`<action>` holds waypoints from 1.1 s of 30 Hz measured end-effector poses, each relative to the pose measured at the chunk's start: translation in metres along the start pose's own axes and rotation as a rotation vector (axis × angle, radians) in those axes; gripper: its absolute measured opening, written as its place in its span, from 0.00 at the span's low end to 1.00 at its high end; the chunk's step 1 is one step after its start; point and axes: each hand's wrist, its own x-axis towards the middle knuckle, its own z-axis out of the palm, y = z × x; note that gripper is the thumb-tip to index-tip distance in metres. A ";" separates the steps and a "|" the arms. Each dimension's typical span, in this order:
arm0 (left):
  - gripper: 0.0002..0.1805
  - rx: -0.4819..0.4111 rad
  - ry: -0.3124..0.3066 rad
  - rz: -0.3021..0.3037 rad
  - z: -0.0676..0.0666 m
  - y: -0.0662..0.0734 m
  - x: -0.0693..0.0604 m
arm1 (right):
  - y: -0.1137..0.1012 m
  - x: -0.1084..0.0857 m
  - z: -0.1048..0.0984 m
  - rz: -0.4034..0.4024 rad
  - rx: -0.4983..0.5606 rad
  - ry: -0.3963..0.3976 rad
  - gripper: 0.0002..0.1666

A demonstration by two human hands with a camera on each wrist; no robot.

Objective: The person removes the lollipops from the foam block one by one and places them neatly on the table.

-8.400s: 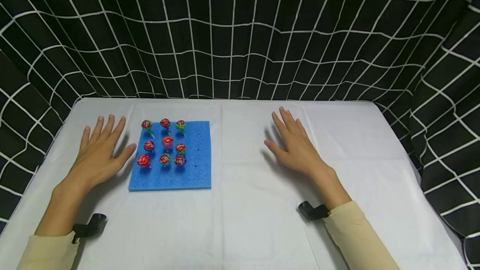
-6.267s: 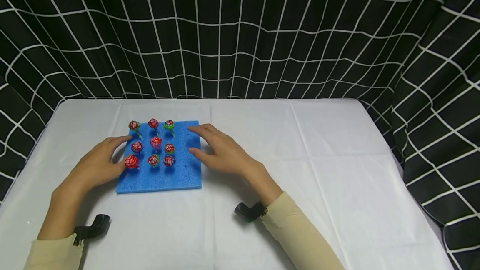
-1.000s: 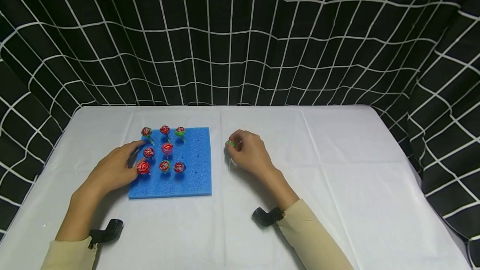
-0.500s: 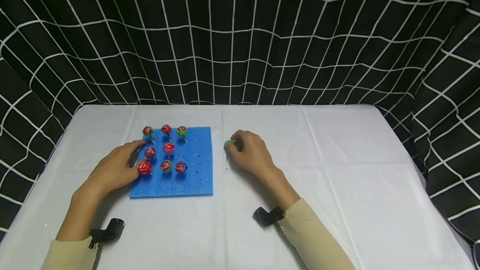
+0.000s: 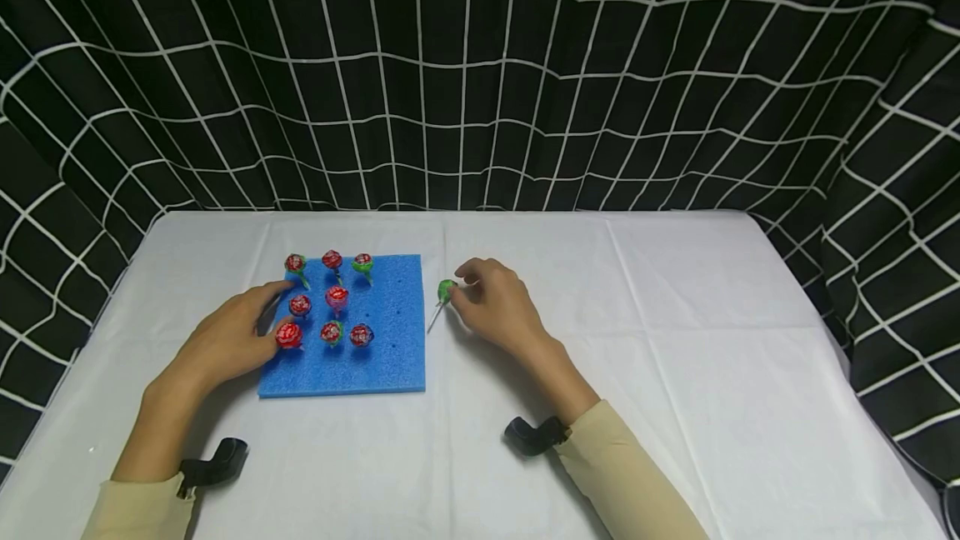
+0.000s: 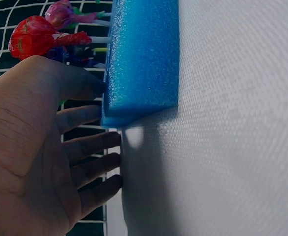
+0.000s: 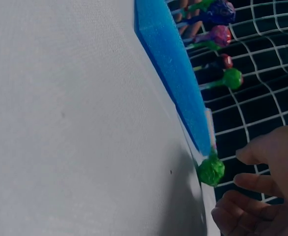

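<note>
A black curtain with a white grid (image 5: 480,90) enclosed the bench (image 5: 375,465), which was covered in white cloth. From my remote station I took the blue foam board (image 5: 409,361) as the reference. Eight lollipops (image 5: 337,297) stood in it by their sticks.

The green lollipop (image 5: 446,290) was found just to the right of the board, apparently lying on the cloth, its thin white stick (image 5: 435,320) slanting back toward the board's right edge.

Handling, in my judgement: light, with a hard, round head liable to roll, a smooth wrapper (image 7: 211,171) that may slip, and a stick that could bend if forced. I rated the neck just below the head the best hold, between thumb and forefinger. The board I judged soft and easily dented.

The right hand (image 5: 501,302) was right of the board, beside that lollipop. Its thumb and forefinger were parted, the other fingers bent; the right wrist view showed a gap to the candy, and I noted nothing gripped.

The left hand (image 5: 228,333) was at the board's left edge, thumb and forefinger spread wide, touching the foam without closing round it.
</note>
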 end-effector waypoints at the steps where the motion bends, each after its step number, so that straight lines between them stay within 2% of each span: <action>1: 0.40 0.001 -0.001 -0.001 0.000 0.000 0.000 | 0.000 0.000 0.000 -0.002 -0.001 0.002 0.20; 13: 0.40 -0.003 0.002 0.007 0.001 0.000 0.000 | -0.008 -0.002 0.005 -0.042 0.000 0.017 0.20; 21: 0.40 -0.004 0.000 -0.001 0.001 0.003 0.002 | -0.017 -0.001 0.001 -0.181 0.102 -0.041 0.19; 26: 0.41 0.003 0.000 0.002 0.000 -0.001 0.001 | -0.033 0.002 0.006 -0.249 0.163 -0.096 0.19; 30: 0.41 0.009 0.003 -0.001 -0.001 -0.005 -0.001 | -0.048 0.000 0.012 -0.275 0.179 -0.176 0.20; 33: 0.41 0.003 0.008 0.016 0.002 -0.002 0.001 | -0.053 -0.006 0.013 -0.284 0.186 -0.203 0.20</action>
